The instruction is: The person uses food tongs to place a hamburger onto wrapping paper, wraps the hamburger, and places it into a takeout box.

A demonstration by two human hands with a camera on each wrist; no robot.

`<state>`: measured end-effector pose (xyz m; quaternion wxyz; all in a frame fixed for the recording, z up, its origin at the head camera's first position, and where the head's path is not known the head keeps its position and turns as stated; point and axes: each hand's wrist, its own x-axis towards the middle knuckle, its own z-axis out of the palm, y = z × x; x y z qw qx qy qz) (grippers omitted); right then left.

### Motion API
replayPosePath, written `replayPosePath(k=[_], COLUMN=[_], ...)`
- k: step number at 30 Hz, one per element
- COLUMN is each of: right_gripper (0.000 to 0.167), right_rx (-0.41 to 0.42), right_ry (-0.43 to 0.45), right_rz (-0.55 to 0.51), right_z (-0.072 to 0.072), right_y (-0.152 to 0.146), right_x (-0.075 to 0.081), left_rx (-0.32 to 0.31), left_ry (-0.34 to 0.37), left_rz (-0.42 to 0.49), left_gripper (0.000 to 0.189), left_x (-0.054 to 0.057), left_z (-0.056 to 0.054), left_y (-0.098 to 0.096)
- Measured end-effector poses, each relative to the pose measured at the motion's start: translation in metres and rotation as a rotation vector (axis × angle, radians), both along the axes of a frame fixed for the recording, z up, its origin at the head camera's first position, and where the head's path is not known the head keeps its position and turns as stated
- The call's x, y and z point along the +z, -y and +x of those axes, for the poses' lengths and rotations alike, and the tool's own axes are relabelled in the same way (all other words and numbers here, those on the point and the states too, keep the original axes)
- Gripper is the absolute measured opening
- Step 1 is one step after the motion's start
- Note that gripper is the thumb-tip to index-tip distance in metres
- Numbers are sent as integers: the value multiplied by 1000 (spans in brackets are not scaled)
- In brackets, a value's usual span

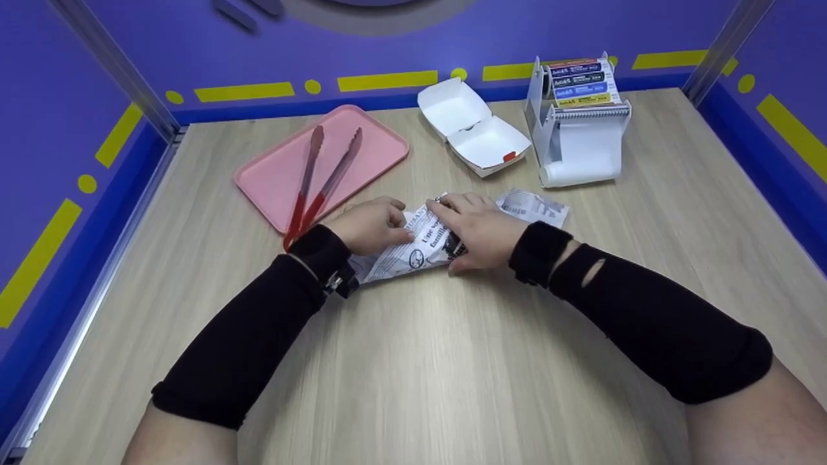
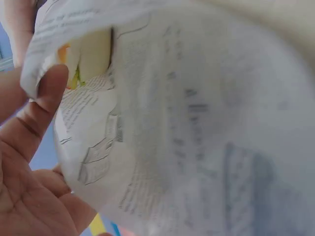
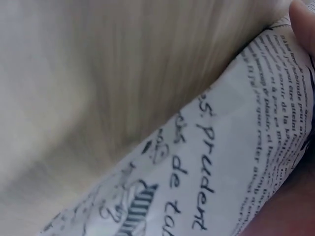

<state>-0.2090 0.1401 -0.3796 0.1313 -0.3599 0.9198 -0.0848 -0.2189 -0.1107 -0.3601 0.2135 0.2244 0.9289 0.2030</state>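
Your left hand (image 1: 371, 226) pinched an edge of thin, crinkled, printed paper (image 1: 420, 252) between curled fingers, while your right hand (image 1: 481, 236) lay spread across it, thumb at the near edge. The paper ran under and between both hands, newsprint-like, with black lettering and small drawings, its loose end fanning out past your right hand. Inside the fold beside your left fingers showed a pale, smooth filling (image 2: 96, 51) with touches of green and orange; your hands and the paper hid the rest.

Beneath your hands the counter (image 1: 452, 361) was pale, with streaky wood grain. Purple panels (image 1: 387, 45) with yellow dashes stood beyond them and to either side.

Past your left hand lay a pink, round-cornered tray (image 1: 271, 174). Metal tongs (image 1: 314, 210) rested spread on it, their red handles crossing the rim and coming close beside your left wrist. Ahead of your right hand sat an open white box (image 1: 455, 106), its lid tipped back; farther right of that hand stood a white rack (image 1: 581, 135) of coloured label rolls (image 1: 581, 87).
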Motion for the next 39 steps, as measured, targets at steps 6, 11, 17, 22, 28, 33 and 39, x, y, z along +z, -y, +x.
replayPosePath(k=[6, 11, 17, 22, 28, 33, 39], right_gripper=[107, 103, 113, 112, 128, 146, 141], right_rx=[5, -19, -40, -34, -33, -56, -8], right_ry=[68, 88, 103, 61, 40, 128, 131], right_rz=[2, -38, -62, -12, -32, -2, -70], right_z=[-4, -10, -15, -17, -16, -15, -16], right_y=[3, 6, 12, 17, 17, 12, 8], right_x=[-2, 0, 1, 1, 1, 6, 4], left_rx=[0, 4, 82, 90, -50, -42, -56], left_ry=[44, 45, -94, -183, -290, -333, -303], left_rz=[79, 103, 53, -11, -194, -285, -267], left_gripper=[32, 28, 26, 65, 109, 107, 123], left_x=[-7, -8, 2, 8, -7, -14, -12], left_z=[-6, -9, 4, 22, 32, 28, 27], left_y=[10, 13, 7, -17, -49, -57, -69])
